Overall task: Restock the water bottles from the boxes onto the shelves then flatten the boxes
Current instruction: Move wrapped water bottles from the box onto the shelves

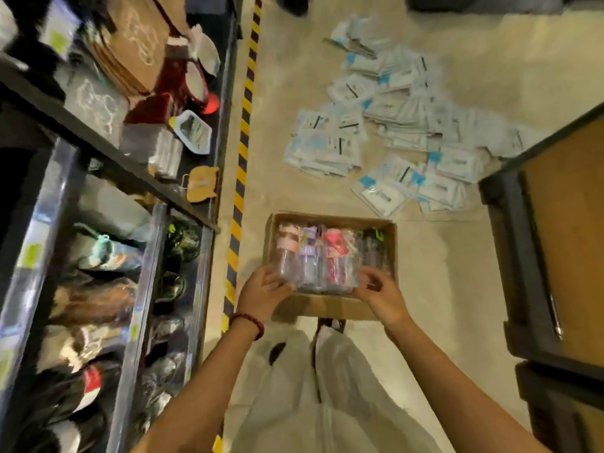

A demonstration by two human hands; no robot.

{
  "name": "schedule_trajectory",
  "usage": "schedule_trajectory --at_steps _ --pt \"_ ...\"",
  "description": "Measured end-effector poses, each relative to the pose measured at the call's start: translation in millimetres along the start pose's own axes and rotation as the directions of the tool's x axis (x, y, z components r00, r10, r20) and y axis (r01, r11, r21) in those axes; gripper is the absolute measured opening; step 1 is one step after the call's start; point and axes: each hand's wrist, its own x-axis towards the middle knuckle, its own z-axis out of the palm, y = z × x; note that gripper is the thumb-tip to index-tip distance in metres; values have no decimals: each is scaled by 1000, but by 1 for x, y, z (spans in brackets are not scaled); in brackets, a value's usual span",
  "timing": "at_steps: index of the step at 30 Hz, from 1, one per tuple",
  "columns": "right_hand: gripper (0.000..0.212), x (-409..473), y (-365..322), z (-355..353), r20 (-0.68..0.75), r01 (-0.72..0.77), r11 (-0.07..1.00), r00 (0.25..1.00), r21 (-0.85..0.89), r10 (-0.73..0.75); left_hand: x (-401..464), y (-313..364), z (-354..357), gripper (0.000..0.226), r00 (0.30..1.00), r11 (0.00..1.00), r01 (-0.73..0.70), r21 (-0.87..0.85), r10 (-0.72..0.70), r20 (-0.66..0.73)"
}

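Observation:
An open cardboard box (328,306) sits on the floor in front of my legs. Inside lie several plastic-wrapped water bottles (313,256) with pink, purple, red and dark lids, side by side. My left hand (263,292) grips the near left end of the bottle row. My right hand (379,291) grips the near right end. Both hands close around the wrapped bottles at the box's near edge. The shelves (108,243) stand on my left, holding wrapped goods.
A pile of flat white-and-blue packets (392,125) is strewn on the floor beyond the box. A yellow-black striped tape line (243,152) runs along the shelf base. A dark cart or cabinet with a brown panel (555,243) stands at the right.

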Motion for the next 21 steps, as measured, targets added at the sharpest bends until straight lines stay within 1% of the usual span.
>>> schedule_trajectory --at_steps 3,5,8,10,12,16,19,21 --pt "33 28 12 -7 10 -35 999 999 18 35 27 2 22 58 999 999 39 30 -39 -7" --pt "34 49 16 -10 25 -57 998 998 26 56 49 3 33 59 998 996 65 58 -64 -19" --pt "39 85 20 -12 65 -85 996 994 -1 85 83 2 49 58 995 991 90 95 -86 -46" --pt "35 107 26 -12 97 -100 994 990 -35 103 105 -4 59 57 994 987 98 130 -92 -51" --pt "29 131 35 -10 118 -112 991 986 -69 120 129 -15 67 58 992 981 115 159 -106 -61" --pt "38 188 67 0 167 -133 986 975 -97 147 182 -49 79 59 982 961 186 204 -174 -76" --pt "41 234 93 16 182 -190 976 961 -102 206 228 -79 85 60 976 953 215 212 -201 -82" --pt "44 264 111 29 185 -219 968 953 -121 239 259 -99 88 64 976 932 219 289 -208 -69"
